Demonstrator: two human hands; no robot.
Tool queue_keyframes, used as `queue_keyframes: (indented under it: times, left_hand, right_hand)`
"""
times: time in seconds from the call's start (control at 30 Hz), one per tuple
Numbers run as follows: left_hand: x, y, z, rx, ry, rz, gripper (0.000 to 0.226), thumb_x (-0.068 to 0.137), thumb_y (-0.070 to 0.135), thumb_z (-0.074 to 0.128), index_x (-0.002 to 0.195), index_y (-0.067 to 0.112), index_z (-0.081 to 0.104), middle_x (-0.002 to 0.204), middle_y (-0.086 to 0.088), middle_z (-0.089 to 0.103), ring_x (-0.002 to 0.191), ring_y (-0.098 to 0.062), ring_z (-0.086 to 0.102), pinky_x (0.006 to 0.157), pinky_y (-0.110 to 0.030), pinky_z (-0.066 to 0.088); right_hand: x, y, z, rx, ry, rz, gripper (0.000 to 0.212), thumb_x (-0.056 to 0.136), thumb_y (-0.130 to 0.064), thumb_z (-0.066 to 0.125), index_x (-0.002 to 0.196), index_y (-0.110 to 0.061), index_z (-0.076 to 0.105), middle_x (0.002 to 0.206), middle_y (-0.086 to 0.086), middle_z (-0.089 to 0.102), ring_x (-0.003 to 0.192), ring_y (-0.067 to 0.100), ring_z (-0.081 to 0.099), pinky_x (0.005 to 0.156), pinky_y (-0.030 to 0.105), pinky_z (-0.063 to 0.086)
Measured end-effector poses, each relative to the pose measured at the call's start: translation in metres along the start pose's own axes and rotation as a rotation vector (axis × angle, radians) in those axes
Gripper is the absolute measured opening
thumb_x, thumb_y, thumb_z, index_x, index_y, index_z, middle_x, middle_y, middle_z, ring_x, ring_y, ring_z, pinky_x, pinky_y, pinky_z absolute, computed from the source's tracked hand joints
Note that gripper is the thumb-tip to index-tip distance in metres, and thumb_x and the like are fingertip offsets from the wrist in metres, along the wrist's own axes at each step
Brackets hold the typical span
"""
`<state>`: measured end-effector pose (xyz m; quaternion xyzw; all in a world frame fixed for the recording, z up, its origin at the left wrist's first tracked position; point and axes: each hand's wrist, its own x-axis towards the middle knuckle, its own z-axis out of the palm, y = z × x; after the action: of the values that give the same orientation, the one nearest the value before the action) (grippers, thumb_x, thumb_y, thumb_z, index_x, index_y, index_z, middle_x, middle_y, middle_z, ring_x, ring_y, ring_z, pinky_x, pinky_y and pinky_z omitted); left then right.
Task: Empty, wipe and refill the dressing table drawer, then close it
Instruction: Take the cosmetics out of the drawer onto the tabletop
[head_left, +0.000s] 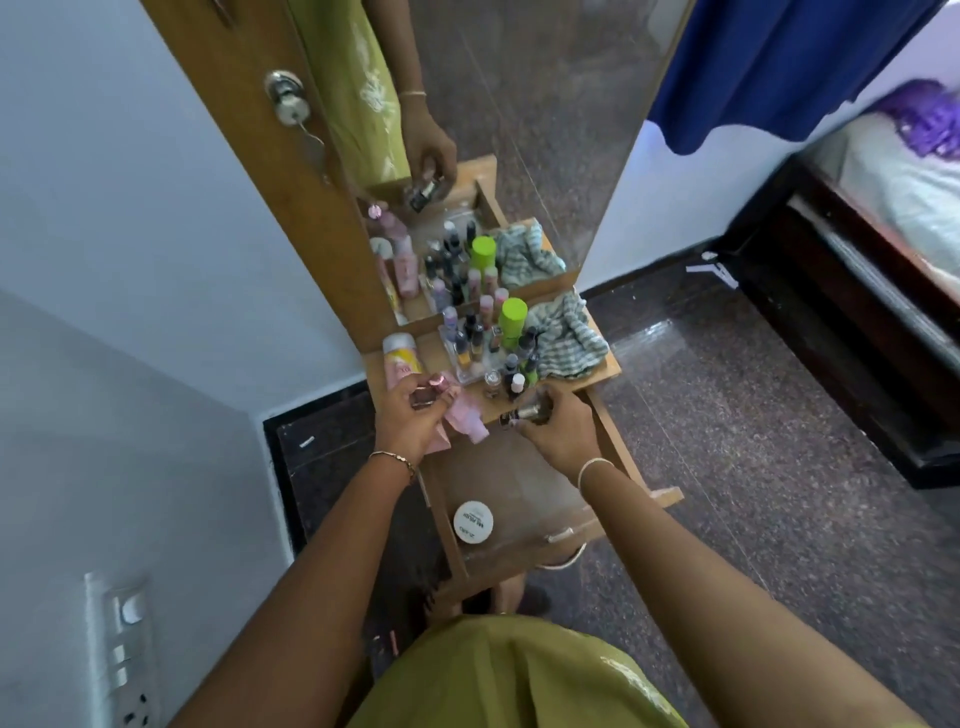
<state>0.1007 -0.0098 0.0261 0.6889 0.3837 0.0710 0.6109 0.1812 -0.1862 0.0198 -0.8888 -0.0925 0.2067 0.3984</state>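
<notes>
Now: refilling the drawer, small items going back in

Centrally in the frame stands the dressing table (602, 376), its mirror (545, 130) filling the upper middle. Below the shelf, at lower centre, the drawer (524, 483) is pulled out and nearly bare: only a round white jar (473, 521) lies on its floor toward the front left. Judging by that, emptying and wiping look done and refilling has begun.

Most of the load waits on the shelf at mid-frame: a striped cloth (569, 338) bunched at the right, a green-capped bottle (511, 322), a cluster of nail polish bottles (485, 353) and a yellow can (401, 356) at the left.

At the shelf's front edge the left hand (410, 421) is closed around a pink-capped bottle (434, 389), with a pink tube (467, 415) lying under it. The right hand (563, 434) grips a small dark bottle (530, 412) just above the drawer's back end.

To do this well, I would set each bottle down upright on the drawer floor, filling from the back, tall pieces laid flat if they seem too high to clear the shelf. The polish bottles are packed tight and would tip easily, so lift them singly. The cloth should stay out.
</notes>
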Motion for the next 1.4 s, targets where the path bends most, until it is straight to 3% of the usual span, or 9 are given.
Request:
queue_keyframes:
  times: [0.13, 0.3, 0.4, 0.57, 0.67, 0.9, 1.0, 1.13, 1.4]
  left_hand:
    - [0.015, 0.011, -0.015, 0.097, 0.097, 0.024, 0.027, 0.079, 0.032, 0.074, 0.101, 0.02, 0.064, 0.105, -0.004, 0.067, 0.094, -0.02, 0.062, 0.085, -0.035, 0.053]
    - [0.033, 0.024, -0.021, 0.163, 0.201, 0.058, 0.027, 0.078, 0.033, 0.075, 0.096, 0.017, 0.064, 0.101, -0.004, 0.069, 0.091, -0.019, 0.063, 0.081, -0.032, 0.053]
    - [0.045, 0.026, -0.021, 0.185, 0.225, 0.041, 0.025, 0.078, 0.031, 0.075, 0.094, 0.017, 0.063, 0.101, -0.004, 0.069, 0.092, -0.02, 0.063, 0.082, -0.034, 0.054]
    - [0.063, 0.025, -0.016, 0.221, 0.255, 0.061, 0.025, 0.077, 0.03, 0.076, 0.093, 0.015, 0.065, 0.098, -0.003, 0.069, 0.086, -0.015, 0.06, 0.075, -0.024, 0.047]
    - [0.072, 0.024, -0.01, 0.251, 0.249, 0.072, 0.024, 0.077, 0.031, 0.076, 0.092, 0.016, 0.065, 0.096, -0.002, 0.07, 0.082, -0.011, 0.057, 0.073, -0.023, 0.044]
    - [0.088, 0.021, 0.004, 0.352, 0.24, 0.101, 0.03, 0.078, 0.031, 0.075, 0.102, 0.013, 0.067, 0.102, -0.003, 0.07, 0.087, -0.012, 0.058, 0.07, -0.023, 0.044]
    - [0.093, 0.019, 0.006, 0.408, 0.231, 0.117, 0.028, 0.077, 0.034, 0.075, 0.097, 0.017, 0.067, 0.1, -0.003, 0.069, 0.093, -0.021, 0.061, 0.074, -0.031, 0.051]
    - [0.098, 0.014, 0.007, 0.485, 0.235, 0.111, 0.029, 0.076, 0.038, 0.075, 0.097, 0.021, 0.065, 0.108, -0.007, 0.061, 0.097, -0.026, 0.057, 0.082, -0.04, 0.053]
    - [0.102, 0.005, 0.01, 0.544, 0.233, 0.092, 0.029, 0.077, 0.04, 0.074, 0.099, 0.024, 0.064, 0.116, -0.008, 0.056, 0.099, -0.028, 0.057, 0.079, -0.038, 0.053]
  right_hand:
    - [0.009, -0.019, 0.003, -0.134, -0.046, -0.145, 0.023, 0.073, -0.003, 0.072, 0.093, -0.013, 0.064, 0.088, -0.003, 0.062, 0.083, 0.02, 0.061, 0.077, 0.031, 0.051]
    - [0.021, -0.03, 0.008, -0.407, -0.109, -0.387, 0.029, 0.079, 0.005, 0.062, 0.106, -0.007, 0.066, 0.108, 0.011, 0.058, 0.094, 0.029, 0.058, 0.08, 0.035, 0.047]
    - [0.023, -0.036, 0.009, -0.609, -0.053, -0.503, 0.027, 0.079, -0.004, 0.064, 0.104, -0.013, 0.064, 0.101, 0.007, 0.063, 0.086, 0.029, 0.061, 0.069, 0.037, 0.049]
    - [0.031, -0.041, 0.011, -0.846, 0.026, -0.627, 0.029, 0.07, -0.017, 0.077, 0.096, -0.018, 0.065, 0.076, 0.002, 0.068, 0.083, 0.029, 0.062, 0.068, 0.036, 0.045]
    - [0.039, -0.039, 0.015, -0.928, 0.008, -0.66, 0.026, 0.075, -0.02, 0.072, 0.099, -0.021, 0.064, 0.088, 0.0, 0.07, 0.098, 0.029, 0.06, 0.076, 0.038, 0.042]
    - [0.045, -0.039, 0.022, -1.001, 0.022, -0.638, 0.033, 0.072, -0.014, 0.073, 0.104, -0.019, 0.065, 0.111, 0.006, 0.061, 0.106, 0.028, 0.056, 0.087, 0.041, 0.035]
    - [0.046, -0.04, 0.024, -1.009, 0.008, -0.622, 0.033, 0.074, -0.01, 0.067, 0.105, -0.017, 0.066, 0.118, 0.008, 0.057, 0.111, 0.029, 0.053, 0.089, 0.041, 0.024]
    - [0.045, -0.043, 0.028, -0.981, 0.024, -0.62, 0.037, 0.071, -0.009, 0.047, 0.102, -0.015, 0.066, 0.115, 0.01, 0.057, 0.11, 0.032, 0.054, 0.087, 0.041, 0.023]
    - [0.049, -0.042, 0.037, -1.094, 0.023, -0.596, 0.036, 0.066, -0.014, 0.066, 0.101, -0.025, 0.066, 0.114, 0.003, 0.056, 0.108, 0.024, 0.054, 0.086, 0.038, 0.024]
